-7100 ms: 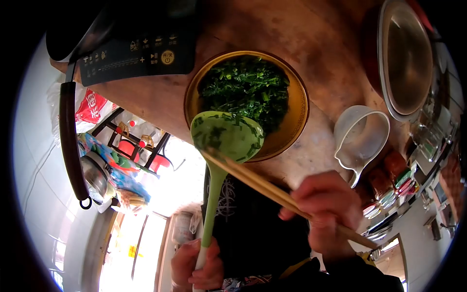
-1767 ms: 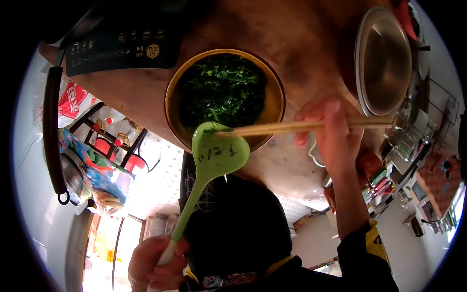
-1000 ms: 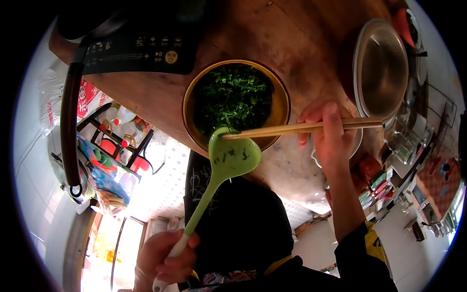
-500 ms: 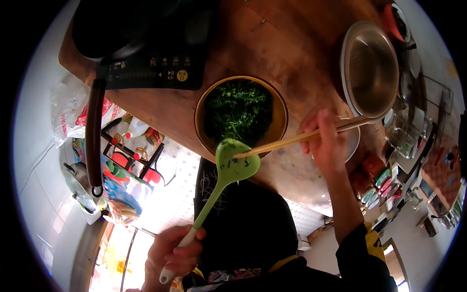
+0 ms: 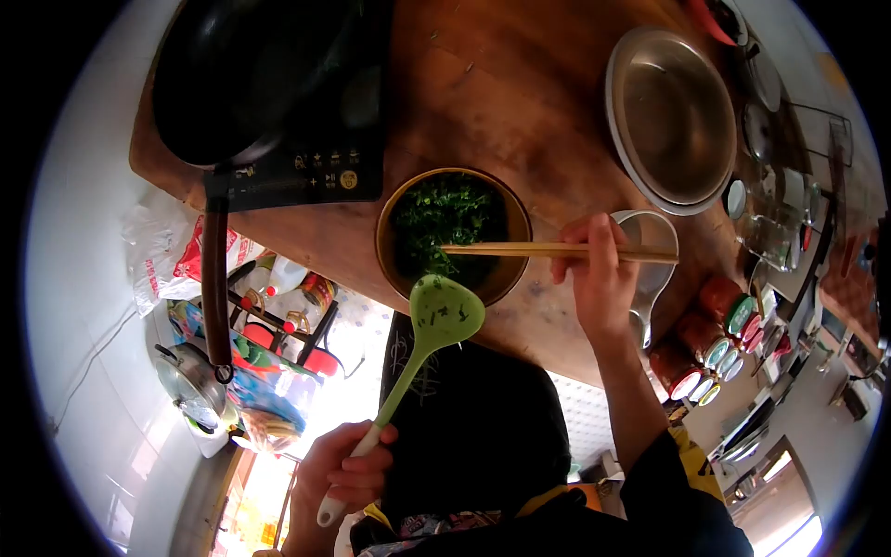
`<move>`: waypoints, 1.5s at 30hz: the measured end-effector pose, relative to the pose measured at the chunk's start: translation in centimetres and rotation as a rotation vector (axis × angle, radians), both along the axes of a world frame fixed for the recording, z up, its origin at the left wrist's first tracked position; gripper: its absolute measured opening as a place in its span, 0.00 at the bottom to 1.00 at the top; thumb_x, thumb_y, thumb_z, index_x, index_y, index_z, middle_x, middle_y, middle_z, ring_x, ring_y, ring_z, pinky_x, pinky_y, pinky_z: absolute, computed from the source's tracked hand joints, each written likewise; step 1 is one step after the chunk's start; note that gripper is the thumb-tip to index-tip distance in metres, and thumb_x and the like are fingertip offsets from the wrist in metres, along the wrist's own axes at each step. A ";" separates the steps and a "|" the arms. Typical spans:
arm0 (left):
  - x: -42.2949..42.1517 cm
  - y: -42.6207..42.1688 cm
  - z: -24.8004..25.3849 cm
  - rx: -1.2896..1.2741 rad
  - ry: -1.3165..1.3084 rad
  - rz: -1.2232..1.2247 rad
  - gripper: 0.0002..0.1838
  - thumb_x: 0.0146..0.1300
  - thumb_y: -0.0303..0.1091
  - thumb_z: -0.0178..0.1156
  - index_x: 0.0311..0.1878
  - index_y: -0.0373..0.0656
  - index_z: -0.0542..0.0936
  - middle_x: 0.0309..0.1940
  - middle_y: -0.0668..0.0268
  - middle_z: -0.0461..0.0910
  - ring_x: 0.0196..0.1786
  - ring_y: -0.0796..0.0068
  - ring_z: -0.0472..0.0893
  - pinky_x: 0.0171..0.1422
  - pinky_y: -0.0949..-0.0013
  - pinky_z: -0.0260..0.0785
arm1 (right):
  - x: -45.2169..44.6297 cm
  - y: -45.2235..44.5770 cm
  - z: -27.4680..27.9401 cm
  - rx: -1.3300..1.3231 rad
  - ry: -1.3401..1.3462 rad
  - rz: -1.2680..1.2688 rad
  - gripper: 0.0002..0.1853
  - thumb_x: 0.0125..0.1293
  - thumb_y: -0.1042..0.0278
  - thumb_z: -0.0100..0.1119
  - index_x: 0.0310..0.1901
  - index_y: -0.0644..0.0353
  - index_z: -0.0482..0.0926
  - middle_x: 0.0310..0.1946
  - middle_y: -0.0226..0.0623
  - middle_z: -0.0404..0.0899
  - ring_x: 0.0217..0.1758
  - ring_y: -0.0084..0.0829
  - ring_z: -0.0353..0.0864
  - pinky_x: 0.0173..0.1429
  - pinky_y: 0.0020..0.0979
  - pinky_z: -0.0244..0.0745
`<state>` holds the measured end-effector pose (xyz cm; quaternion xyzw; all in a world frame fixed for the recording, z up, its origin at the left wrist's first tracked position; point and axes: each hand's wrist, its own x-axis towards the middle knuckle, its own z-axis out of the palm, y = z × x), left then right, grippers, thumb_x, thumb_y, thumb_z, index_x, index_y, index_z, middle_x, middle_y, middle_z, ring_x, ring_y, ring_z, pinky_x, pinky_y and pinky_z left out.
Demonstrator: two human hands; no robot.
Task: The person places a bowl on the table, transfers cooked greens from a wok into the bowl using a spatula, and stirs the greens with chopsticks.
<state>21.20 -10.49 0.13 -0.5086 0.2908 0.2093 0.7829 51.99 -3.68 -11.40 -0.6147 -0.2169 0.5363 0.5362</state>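
My left hand (image 5: 351, 464) is closed around the white handle end of a green ladle (image 5: 445, 316). The ladle's bowl is held at the near rim of a brown-rimmed bowl (image 5: 522, 223), with dark bits of greens stuck to it. Chopped leafy greens (image 5: 450, 218) fill much of that bowl. My right hand (image 5: 597, 274) grips a pair of wooden chopsticks (image 5: 548, 251), held level across the bowl's right rim. Their tips reach into the greens, just above the ladle.
A dark pan (image 5: 241, 84) with a long brown handle sits on a black induction cooker (image 5: 306, 176) at upper left. Metal basins (image 5: 673, 121) stand at right, near a clear scoop (image 5: 654, 269). Lidded jars (image 5: 701, 339) line the table's right edge. A plastic bag (image 5: 167, 251) lies at left.
The chopstick tips have moved from the ladle's bowl up into the greens, and the chopsticks are now nearly level. The camera view has shifted a little. Both hands keep their hold.
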 end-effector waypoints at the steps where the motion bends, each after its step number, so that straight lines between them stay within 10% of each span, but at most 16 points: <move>1: 0.0 0.1 0.2 0.008 0.001 0.011 0.23 0.73 0.36 0.33 0.57 0.27 0.69 0.16 0.71 0.65 0.11 0.89 0.63 0.11 0.85 0.59 | 0.1 -0.3 0.3 0.011 0.004 -0.010 0.19 0.73 0.57 0.47 0.31 0.67 0.73 0.21 0.37 0.73 0.17 0.25 0.71 0.19 0.25 0.64; 10: -4.4 0.4 5.2 0.260 0.193 -0.096 0.17 0.73 0.41 0.38 0.47 0.37 0.70 0.15 0.70 0.62 0.09 0.86 0.59 0.09 0.79 0.52 | -2.6 -5.6 -0.4 -0.041 -0.134 -0.017 0.12 0.72 0.69 0.47 0.35 0.69 0.74 0.28 0.38 0.76 0.26 0.24 0.77 0.31 0.24 0.74; 17: -3.5 12.9 3.9 0.778 0.816 -0.356 0.15 0.72 0.40 0.45 0.49 0.38 0.73 0.18 0.74 0.64 0.12 0.89 0.60 0.12 0.85 0.54 | -3.9 -7.0 2.1 -0.002 -0.203 -0.096 0.12 0.72 0.67 0.47 0.38 0.69 0.74 0.29 0.38 0.75 0.29 0.28 0.78 0.36 0.28 0.78; 25: -4.3 21.8 -4.3 0.739 0.269 -0.175 0.18 0.71 0.37 0.49 0.53 0.29 0.71 0.27 0.69 0.68 0.26 0.83 0.71 0.24 0.83 0.68 | -5.7 -8.5 -0.6 0.111 -0.521 0.080 0.07 0.65 0.73 0.57 0.35 0.69 0.80 0.33 0.41 0.81 0.31 0.27 0.81 0.40 0.27 0.77; 34: -4.1 19.1 -1.8 0.691 0.448 -0.299 0.19 0.70 0.40 0.48 0.51 0.30 0.72 0.32 0.64 0.75 0.31 0.78 0.75 0.31 0.79 0.73 | -8.2 -9.6 -0.5 -0.158 -0.382 -0.083 0.13 0.70 0.67 0.50 0.36 0.70 0.79 0.30 0.41 0.82 0.31 0.28 0.83 0.41 0.27 0.78; 41: -1.2 12.4 -0.7 0.791 1.171 -0.535 0.26 0.72 0.51 0.39 0.54 0.37 0.71 0.34 0.61 0.77 0.34 0.77 0.78 0.33 0.76 0.73 | -8.8 -5.7 -0.2 -0.050 -0.315 -0.320 0.12 0.69 0.70 0.49 0.37 0.71 0.78 0.31 0.43 0.82 0.32 0.28 0.83 0.39 0.27 0.78; 45: 0.5 5.5 -7.3 0.866 1.212 -0.887 0.16 0.70 0.39 0.44 0.50 0.38 0.72 0.32 0.61 0.76 0.32 0.70 0.78 0.34 0.70 0.74 | -9.5 -8.3 0.3 -0.052 -0.634 0.085 0.10 0.67 0.72 0.52 0.33 0.70 0.79 0.35 0.44 0.81 0.33 0.30 0.83 0.38 0.28 0.78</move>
